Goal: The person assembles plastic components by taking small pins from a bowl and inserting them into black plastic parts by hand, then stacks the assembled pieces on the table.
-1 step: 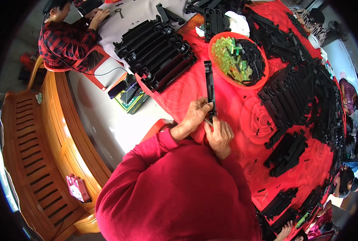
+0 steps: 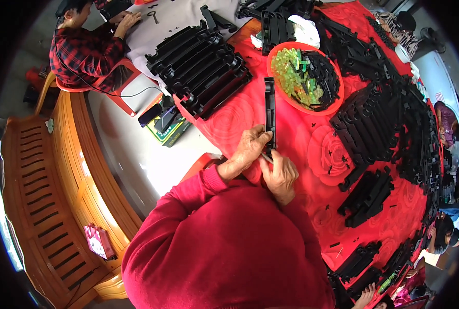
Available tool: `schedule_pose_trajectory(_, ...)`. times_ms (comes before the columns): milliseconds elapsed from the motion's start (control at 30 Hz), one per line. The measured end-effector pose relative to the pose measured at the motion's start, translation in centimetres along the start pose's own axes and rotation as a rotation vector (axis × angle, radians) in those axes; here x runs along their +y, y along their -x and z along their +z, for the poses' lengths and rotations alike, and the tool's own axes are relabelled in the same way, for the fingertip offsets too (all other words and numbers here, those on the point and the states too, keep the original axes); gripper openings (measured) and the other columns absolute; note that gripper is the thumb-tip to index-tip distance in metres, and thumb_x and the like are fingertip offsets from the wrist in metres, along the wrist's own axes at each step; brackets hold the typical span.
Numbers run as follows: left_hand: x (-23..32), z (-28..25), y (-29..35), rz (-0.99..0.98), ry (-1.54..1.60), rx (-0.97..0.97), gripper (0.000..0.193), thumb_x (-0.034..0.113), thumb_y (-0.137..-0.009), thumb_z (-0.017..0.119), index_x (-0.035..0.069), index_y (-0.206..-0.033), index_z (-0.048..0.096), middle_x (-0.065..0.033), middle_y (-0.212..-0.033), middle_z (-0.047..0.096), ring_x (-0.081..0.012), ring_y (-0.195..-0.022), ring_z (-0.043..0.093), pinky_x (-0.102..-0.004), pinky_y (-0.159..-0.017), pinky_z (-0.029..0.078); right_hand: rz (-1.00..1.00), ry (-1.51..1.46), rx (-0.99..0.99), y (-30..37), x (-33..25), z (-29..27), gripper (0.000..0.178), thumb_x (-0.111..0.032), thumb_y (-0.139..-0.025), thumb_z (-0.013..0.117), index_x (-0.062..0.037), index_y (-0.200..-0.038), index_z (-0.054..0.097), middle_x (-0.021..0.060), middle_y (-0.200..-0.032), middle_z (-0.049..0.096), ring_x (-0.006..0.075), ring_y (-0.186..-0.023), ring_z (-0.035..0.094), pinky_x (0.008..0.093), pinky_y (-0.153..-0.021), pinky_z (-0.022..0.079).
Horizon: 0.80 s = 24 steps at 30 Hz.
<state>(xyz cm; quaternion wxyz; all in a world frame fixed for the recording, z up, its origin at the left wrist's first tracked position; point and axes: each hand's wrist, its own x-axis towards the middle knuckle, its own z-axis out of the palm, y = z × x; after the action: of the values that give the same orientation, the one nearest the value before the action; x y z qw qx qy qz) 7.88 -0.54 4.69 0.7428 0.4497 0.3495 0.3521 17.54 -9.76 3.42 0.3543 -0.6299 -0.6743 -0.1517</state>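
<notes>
A long, narrow black plastic part (image 2: 270,108) with a channel along it points away from me above the red cloth. My left hand (image 2: 252,146) is closed on its near end, thumb pressed on top. Right below, my right hand (image 2: 281,175) is closed round a thin, light-coloured rod-like tool (image 2: 266,157), whose tip meets the part's near end. Fingers hide the exact contact. Beyond and to the right stands an orange-red basin (image 2: 337,105) holding yellow-green clear pieces (image 2: 286,69) and small black pieces (image 2: 324,72).
Stacked black plastic parts (image 2: 201,67) lie at the far left of the red-covered table (image 2: 229,121); more stacks (image 2: 366,123) fill the right side. A co-worker in a checked shirt (image 2: 87,59) sits at the far left. A wooden bench (image 2: 44,206) stands to my left.
The far end of the black part has shifted slightly right, so it points straighter ahead. Both hands keep their hold, with the right hand moving only a little.
</notes>
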Motion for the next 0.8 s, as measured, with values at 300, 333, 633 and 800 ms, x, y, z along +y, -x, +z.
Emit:
schedule_pose_trajectory(300,4.2,-8.1,-0.5,0.362,-1.239,-0.182,0.018,0.021,-0.087,0.057,0.004,-0.093,0.061,-0.0161,-0.079,0.060,-0.0350,-0.075,0.059,-0.0435,-0.065,0.046,0.407,-0.313,-0.026,3.7,1.9,-1.0,0.020,-0.011,-0.090,0.051,0.0029,-0.103,0.055,0.0206,-0.081,0.061,0.0372,-0.072,0.061,0.0409,-0.063,0.048)
schedule_pose_trajectory(333,4.2,-8.6,-0.4,0.338,-1.313,-0.178,0.017,0.021,-0.086,0.058,0.005,-0.091,0.061,-0.0150,-0.078,0.058,-0.0340,-0.077,0.059,-0.0430,-0.066,0.046,0.473,-0.360,-0.058,4.1,2.3,-1.2,0.019,-0.009,-0.091,0.049,0.0039,-0.104,0.055,0.0206,-0.084,0.061,0.0351,-0.074,0.061,0.0395,-0.065,0.048)
schedule_pose_trajectory(633,2.6,-10.0,1.2,0.904,-1.417,-0.011,0.025,0.030,-0.074,0.070,0.009,-0.087,0.062,-0.0061,-0.092,0.056,-0.0246,-0.084,0.052,-0.0356,-0.073,0.041,0.513,-0.395,-0.116,2.9,3.9,-1.8,0.019,-0.009,-0.090,0.052,0.0030,-0.103,0.058,0.0174,-0.089,0.060,0.0305,-0.081,0.060,0.0369,-0.070,0.047)
schedule_pose_trajectory(800,2.0,-11.2,1.9,0.914,-1.436,-0.199,0.032,0.028,-0.075,0.069,0.011,-0.101,0.063,-0.0089,-0.109,0.053,-0.0273,-0.097,0.050,-0.0397,-0.079,0.041,0.498,-0.395,-0.150,1.5,4.9,-1.6,0.019,-0.008,-0.091,0.050,0.0042,-0.103,0.059,0.0141,-0.090,0.061,0.0217,-0.081,0.058,0.0308,-0.072,0.046)
